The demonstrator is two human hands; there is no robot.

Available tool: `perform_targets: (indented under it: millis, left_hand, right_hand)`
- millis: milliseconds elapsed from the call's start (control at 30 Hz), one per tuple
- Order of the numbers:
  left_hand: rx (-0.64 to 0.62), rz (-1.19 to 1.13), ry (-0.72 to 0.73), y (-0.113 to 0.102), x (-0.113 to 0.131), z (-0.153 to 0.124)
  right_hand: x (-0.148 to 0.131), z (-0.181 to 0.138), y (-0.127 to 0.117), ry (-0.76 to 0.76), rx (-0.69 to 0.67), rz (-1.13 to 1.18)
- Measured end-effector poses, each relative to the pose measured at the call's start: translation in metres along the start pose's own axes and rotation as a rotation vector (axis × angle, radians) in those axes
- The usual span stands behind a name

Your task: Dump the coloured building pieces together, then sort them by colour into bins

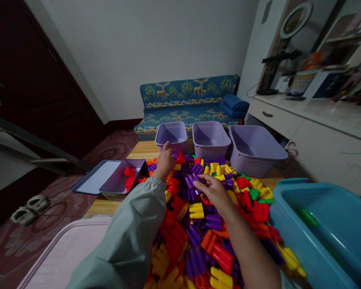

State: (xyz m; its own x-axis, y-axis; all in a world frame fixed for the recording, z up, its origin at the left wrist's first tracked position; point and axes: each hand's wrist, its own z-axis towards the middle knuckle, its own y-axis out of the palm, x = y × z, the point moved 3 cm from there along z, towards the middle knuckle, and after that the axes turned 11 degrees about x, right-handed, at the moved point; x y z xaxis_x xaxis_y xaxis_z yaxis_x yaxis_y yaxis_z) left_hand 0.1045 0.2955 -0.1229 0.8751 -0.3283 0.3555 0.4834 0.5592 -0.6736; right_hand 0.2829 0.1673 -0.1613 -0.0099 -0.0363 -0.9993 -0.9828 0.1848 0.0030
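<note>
Loose blocks (196, 210) heap across the table (142, 150); among them the right hand (213, 192) pinches 1 purple block (189, 181). Picking seems the step in hand; lifting calls for clearing neighbours. Beyond, the left hand (165, 162) points toward 1 lavender bin (173, 135); whether it grips anything, I cannot tell.

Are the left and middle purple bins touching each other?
Apart. The head view shows a narrow gap between the left bin and the middle bin.
</note>
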Motion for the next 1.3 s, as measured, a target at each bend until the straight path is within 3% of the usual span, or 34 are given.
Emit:
perform_targets:
  millis: [167, 433, 767, 933, 1133, 1300]
  left_hand:
    - [0.081, -0.064, 0.074, 0.007, -0.009, 0.002]
    - [0.086, -0.081, 0.055, -0.001, -0.006, -0.007]
    - [0.041, -0.139, -0.023, 0.0, -0.005, -0.026]
    - [0.06, -0.127, -0.02, -0.005, -0.001, -0.029]
    - [0.023, -0.105, -0.047, -0.005, 0.001, -0.033]
    - [0.007, -0.081, -0.051, -0.009, 0.004, -0.034]
  right_hand:
    - [0.006, 0.001, 0.001, 0.006, -0.015, -0.011]
    - [0.008, 0.002, 0.001, 0.016, -0.019, 0.006]
    - [-0.012, -0.004, -0.003, 0.075, 0.063, 0.072]
    - [-0.045, -0.007, 0.001, 0.101, 0.041, 0.186]
    - [-0.095, 0.029, 0.016, 0.099, 0.118, 0.317]
    - [-0.109, 0.075, 0.052, 0.193, 0.074, 0.341]
